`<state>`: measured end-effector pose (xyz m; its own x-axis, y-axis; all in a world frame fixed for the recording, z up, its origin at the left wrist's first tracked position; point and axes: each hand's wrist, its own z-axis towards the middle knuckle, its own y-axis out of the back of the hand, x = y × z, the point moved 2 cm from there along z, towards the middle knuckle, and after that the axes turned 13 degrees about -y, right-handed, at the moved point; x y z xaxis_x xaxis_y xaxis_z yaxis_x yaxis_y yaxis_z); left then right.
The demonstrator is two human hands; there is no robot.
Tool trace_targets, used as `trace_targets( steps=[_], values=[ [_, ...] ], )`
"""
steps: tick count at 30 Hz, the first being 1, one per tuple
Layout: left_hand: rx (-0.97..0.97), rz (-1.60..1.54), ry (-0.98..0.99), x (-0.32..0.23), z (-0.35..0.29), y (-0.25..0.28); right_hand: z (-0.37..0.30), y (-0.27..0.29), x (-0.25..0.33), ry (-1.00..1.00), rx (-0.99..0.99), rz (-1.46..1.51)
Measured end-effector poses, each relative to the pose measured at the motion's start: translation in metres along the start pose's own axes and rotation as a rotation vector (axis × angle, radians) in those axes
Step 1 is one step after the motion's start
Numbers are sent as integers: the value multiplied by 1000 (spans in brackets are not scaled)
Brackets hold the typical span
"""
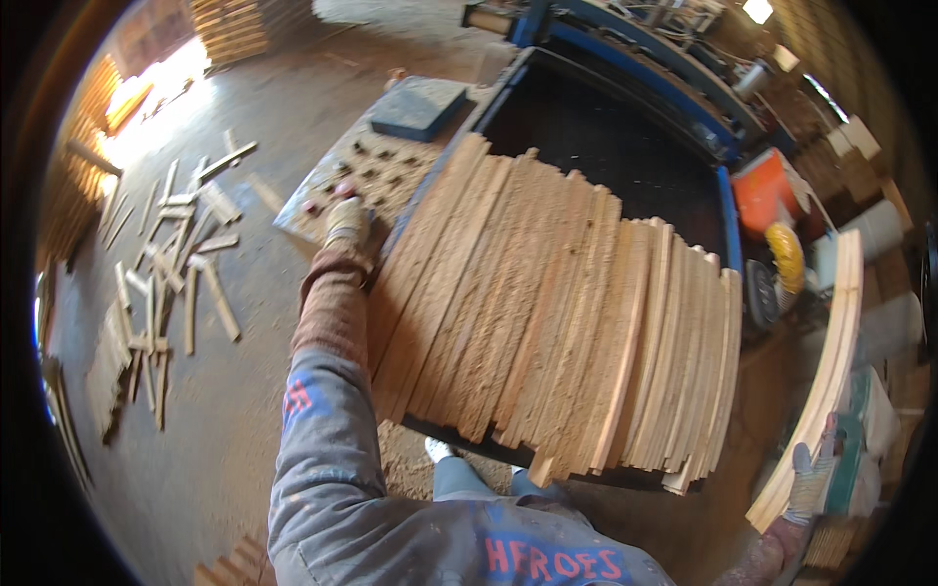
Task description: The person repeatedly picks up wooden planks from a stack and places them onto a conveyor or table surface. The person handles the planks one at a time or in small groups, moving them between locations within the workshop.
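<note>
My left hand [347,230], in a pale work glove, reaches out to a sawdust-covered control panel [298,195]. It is at a red button [344,189]; how its fingers are bent is hard to make out. Several dark knobs and another red button [312,207] sit around it. To its right, a wide row of long wooden strips [528,293] lies side by side on a dark machine bed, dusted with sawdust. Far right, my right hand [809,481], in a grey glove, has its fingers stretched out beside a pair of long boards [819,381], seemingly touching their edge.
A blue-framed machine [625,54] stands beyond the strips. A dark flat block [418,107] rests on the panel's far end. Wood offcuts [186,244] are scattered over the floor at left. At right are an orange machine part [767,190], a yellow hose [785,256] and a green object [852,439].
</note>
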<state>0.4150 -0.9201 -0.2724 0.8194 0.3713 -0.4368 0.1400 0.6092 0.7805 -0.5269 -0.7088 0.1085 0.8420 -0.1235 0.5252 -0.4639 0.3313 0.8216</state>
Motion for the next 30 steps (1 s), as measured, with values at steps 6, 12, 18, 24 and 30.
trace_targets(
  steps=[6,12,18,24,30],
  values=[
    [676,-346,-391,-64,-47,35,-148,7,33,-185,-52,204],
    [176,-1245,-185,-168,-229,313,-256,-56,-17,-44,-70,388],
    [440,-1787,-1221,-269,-446,530,-321,-89,-83,17,108,496],
    [610,-1876,-1340,-448,-461,511,-132,-87,-134,177,215,528],
    [644,-1912,-1450,-508,-507,534,-118,-97,-175,253,278,475]
  ],
)
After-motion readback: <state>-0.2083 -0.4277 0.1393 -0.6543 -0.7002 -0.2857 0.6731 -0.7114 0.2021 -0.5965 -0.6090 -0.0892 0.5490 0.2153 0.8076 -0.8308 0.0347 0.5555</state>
